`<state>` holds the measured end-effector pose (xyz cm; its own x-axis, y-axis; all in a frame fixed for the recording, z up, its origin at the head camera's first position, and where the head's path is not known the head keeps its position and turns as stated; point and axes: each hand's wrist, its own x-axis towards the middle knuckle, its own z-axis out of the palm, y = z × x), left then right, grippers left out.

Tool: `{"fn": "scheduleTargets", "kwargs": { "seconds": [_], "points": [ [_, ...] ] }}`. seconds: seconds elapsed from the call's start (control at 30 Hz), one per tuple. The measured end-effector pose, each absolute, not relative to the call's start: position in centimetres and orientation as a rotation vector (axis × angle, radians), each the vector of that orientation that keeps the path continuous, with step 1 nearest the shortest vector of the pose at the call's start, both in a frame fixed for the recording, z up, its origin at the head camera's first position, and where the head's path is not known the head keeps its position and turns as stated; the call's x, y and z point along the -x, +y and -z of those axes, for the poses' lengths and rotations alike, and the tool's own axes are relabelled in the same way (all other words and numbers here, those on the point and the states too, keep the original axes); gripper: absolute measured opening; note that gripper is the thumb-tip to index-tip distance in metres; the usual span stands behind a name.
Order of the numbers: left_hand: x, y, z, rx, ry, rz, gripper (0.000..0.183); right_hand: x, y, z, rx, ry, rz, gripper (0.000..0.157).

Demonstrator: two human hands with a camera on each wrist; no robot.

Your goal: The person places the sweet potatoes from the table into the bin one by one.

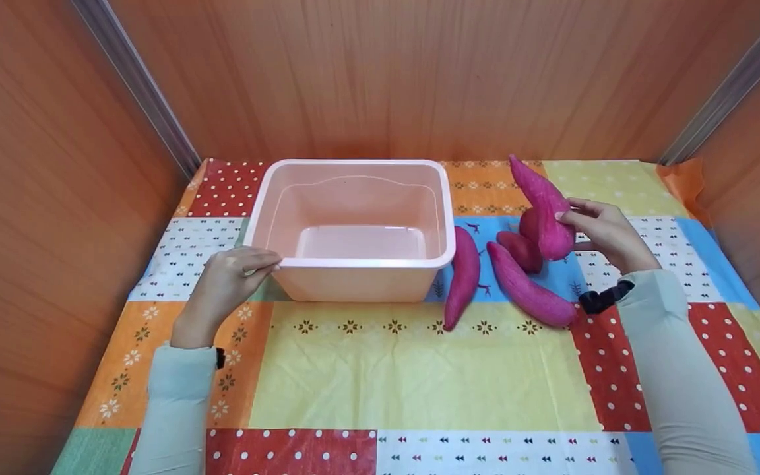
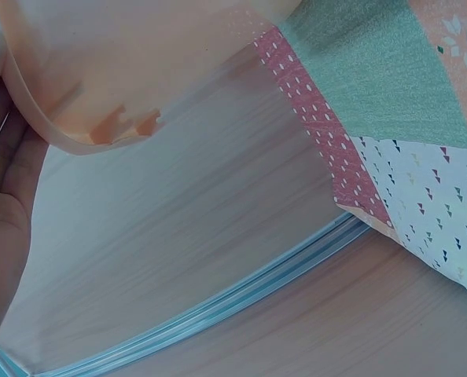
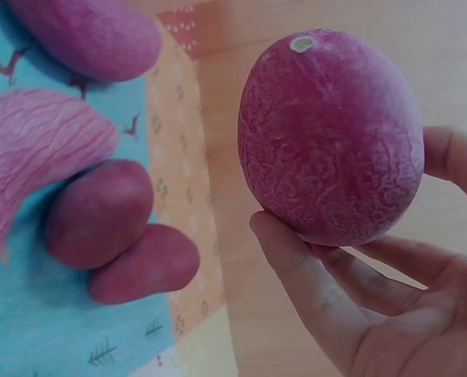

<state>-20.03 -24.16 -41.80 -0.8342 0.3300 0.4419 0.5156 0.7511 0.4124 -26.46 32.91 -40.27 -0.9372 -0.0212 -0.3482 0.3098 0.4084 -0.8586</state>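
My left hand (image 1: 225, 280) pinches the rim at the near left corner of a pale pink plastic tub (image 1: 353, 282). Its fingers (image 2: 21, 153) also show against the tub wall in the left wrist view. Nothing lies on the tub's visible floor. Held up in my right hand (image 1: 607, 234) is a magenta sweet potato (image 1: 545, 204), thick end down and narrow tip slanting up to the left. The right wrist view looks onto its blunt, wrinkled end (image 3: 332, 149), with thumb and fingers around the sides.
Two long sweet potatoes, one (image 1: 462, 280) beside the tub and one (image 1: 528, 290) farther right, lie on the patterned cloth (image 1: 413, 376). Two shorter dark red tubers (image 3: 100, 212) touch each other below the held one. Wooden panels (image 1: 380, 79) enclose the back and sides.
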Motion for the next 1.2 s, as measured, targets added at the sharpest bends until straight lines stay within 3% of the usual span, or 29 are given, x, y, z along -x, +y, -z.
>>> {"fn": "scheduleTargets", "kwargs": {
  "seconds": [1.2],
  "points": [
    [20.1, -24.2, 41.5, 0.665, -2.599, 0.755, 0.024, 27.6, 28.6, 35.4, -0.089, 2.427, 1.457, 0.078]
  ]
}}
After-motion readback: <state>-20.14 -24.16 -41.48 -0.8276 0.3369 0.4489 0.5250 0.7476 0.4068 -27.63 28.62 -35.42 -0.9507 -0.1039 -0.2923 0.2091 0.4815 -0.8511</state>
